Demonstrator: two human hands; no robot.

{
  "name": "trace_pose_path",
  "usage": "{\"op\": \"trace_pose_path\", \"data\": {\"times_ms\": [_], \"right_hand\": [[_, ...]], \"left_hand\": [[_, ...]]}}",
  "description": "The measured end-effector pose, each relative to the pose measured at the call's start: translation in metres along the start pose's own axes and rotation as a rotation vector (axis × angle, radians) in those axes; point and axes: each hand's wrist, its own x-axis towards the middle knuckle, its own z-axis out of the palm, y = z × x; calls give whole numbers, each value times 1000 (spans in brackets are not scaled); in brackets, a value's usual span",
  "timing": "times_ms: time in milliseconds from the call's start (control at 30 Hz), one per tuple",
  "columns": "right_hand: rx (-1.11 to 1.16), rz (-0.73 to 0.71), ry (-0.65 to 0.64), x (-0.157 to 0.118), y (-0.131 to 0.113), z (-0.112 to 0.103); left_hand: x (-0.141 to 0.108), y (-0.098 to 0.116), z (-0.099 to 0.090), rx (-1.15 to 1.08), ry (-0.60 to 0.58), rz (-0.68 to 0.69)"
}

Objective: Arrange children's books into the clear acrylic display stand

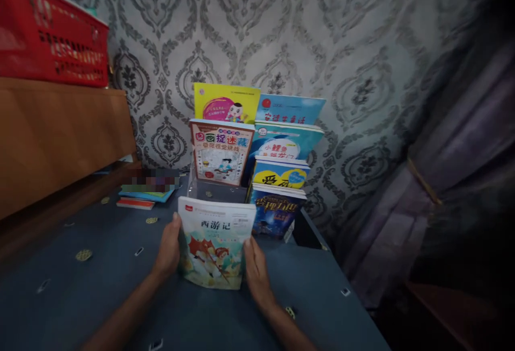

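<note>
A book with a red-caped figure on its pale green cover stands upright between my two hands. My left hand grips its left edge, and my right hand presses on its right edge. Behind it, books stand in two columns of a clear rack. The left column has a brown-bordered picture book and a yellow book. In the right column are a dark blue book, a yellow and blue book, a teal book and a light blue book.
A dark blue patterned cloth covers the table. Several books lie in a low pile at the left. A red basket sits on a wooden cabinet. Purple curtains hang at the right.
</note>
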Motion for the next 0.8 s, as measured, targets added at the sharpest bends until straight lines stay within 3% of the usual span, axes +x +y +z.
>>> {"op": "trace_pose_path", "data": {"times_ms": [167, 367, 600, 800], "right_hand": [[-79, -38, -134, 0, -12, -12], [-190, -94, -115, 1, -20, -16], [-168, -68, -112, 3, -13, -21], [-163, -59, -149, 4, -14, -24]], "left_hand": [[-7, 1, -4, 53, -3, -9], [-4, 2, -19, 105, -182, -11], [6, 24, -29, 502, -301, 219], [9, 27, -36, 602, -417, 205]]}}
